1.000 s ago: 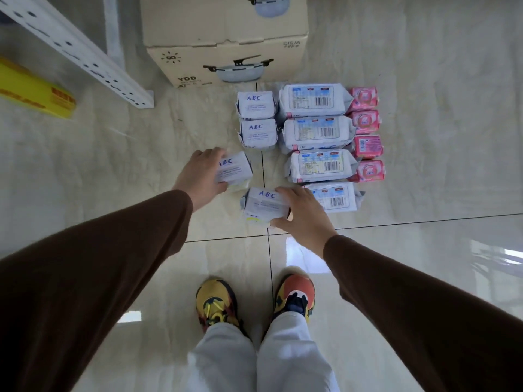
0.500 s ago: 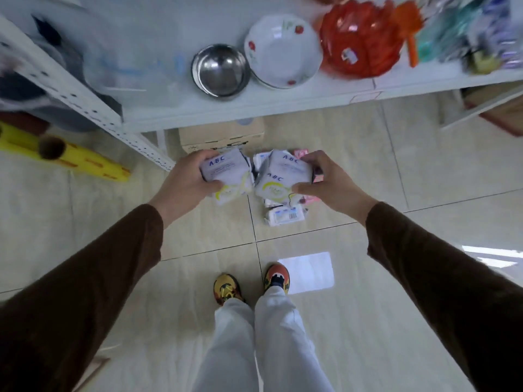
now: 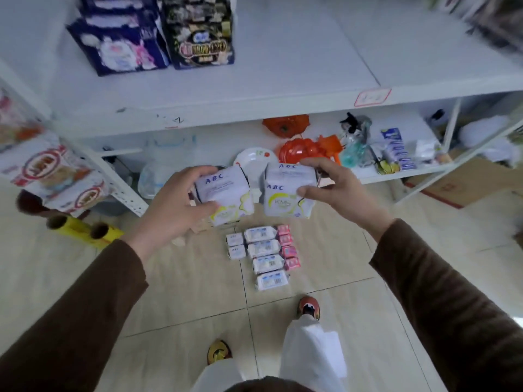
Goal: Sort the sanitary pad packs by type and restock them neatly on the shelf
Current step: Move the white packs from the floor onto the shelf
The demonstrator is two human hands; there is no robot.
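Left hand (image 3: 172, 210) curled around one white ABC pack (image 3: 226, 196); right hand (image 3: 336, 190) pinching a second ABC pack (image 3: 288, 193), both held side by side in the air below the white shelf (image 3: 283, 80). Remaining packs (image 3: 264, 254) in rows on the floor (image 3: 339, 321) beneath.

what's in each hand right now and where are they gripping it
Left hand grips one ABC pad pack by its left end; right hand grips another ABC pack by its right end.
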